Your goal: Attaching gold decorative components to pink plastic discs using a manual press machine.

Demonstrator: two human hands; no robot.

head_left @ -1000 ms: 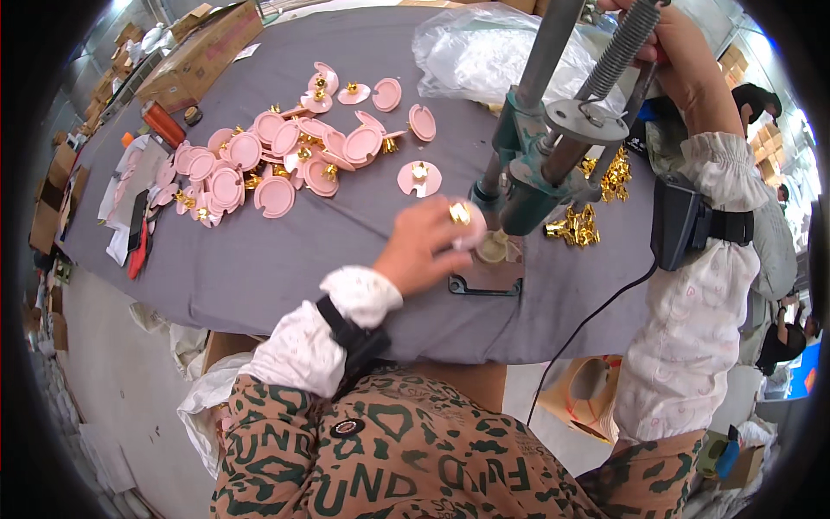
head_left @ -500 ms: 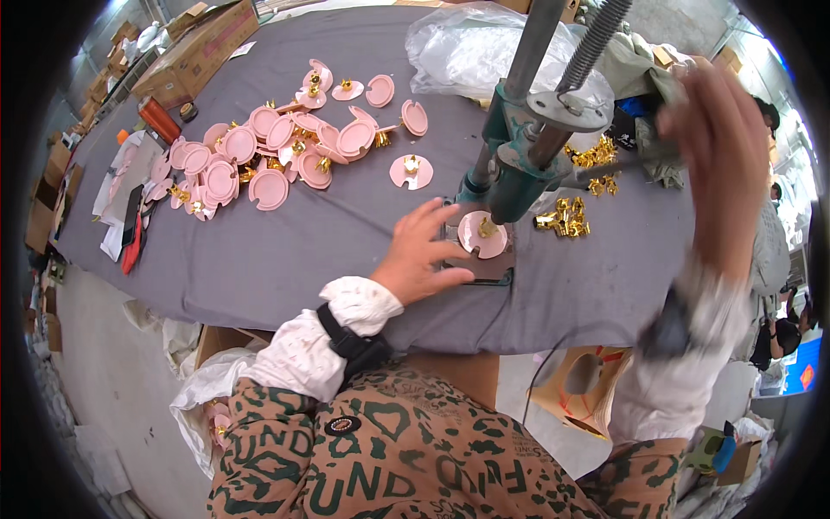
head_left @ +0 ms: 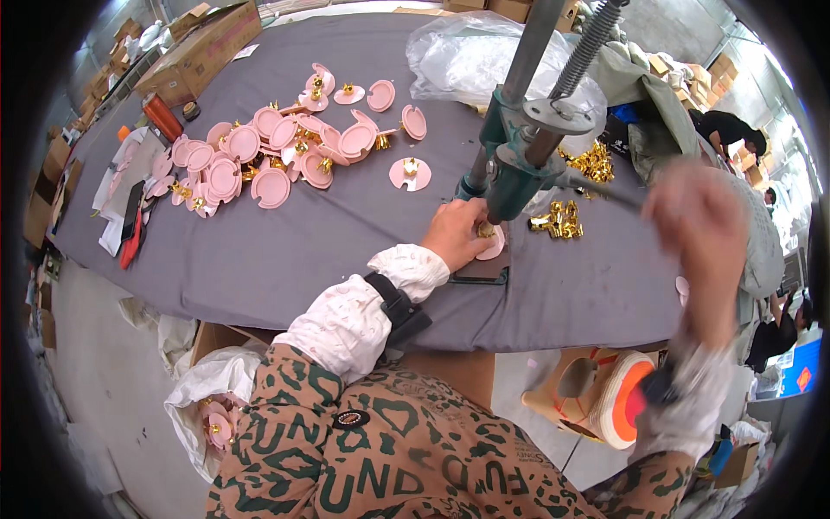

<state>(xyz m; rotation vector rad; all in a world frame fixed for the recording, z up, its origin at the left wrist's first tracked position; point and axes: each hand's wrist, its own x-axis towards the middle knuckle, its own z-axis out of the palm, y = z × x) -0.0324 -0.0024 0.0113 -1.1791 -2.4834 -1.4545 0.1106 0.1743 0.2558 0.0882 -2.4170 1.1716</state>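
My left hand (head_left: 458,235) is closed at the base of a green hand press (head_left: 519,177), its fingers pinching a pink notched disc (head_left: 492,246) with a gold metal piece on top. The fingers partly cover the disc, right below the press ram. My right hand (head_left: 699,216), blurred by motion, is closed round the end of the press lever (head_left: 609,192). One more pink disc with a gold piece (head_left: 410,174) lies apart, left of the press.
A heap of pink discs (head_left: 245,144) with gold fittings spreads over the grey cloth to the left. Gold clips (head_left: 562,221) lie right of the press. Behind are clear plastic bags (head_left: 467,52); an orange cylinder (head_left: 162,117) and carton (head_left: 203,56) stand far left.
My left hand has moved right from beside the disc and closed on it. My right hand has come down with the press lever, which now slopes downward to the right.
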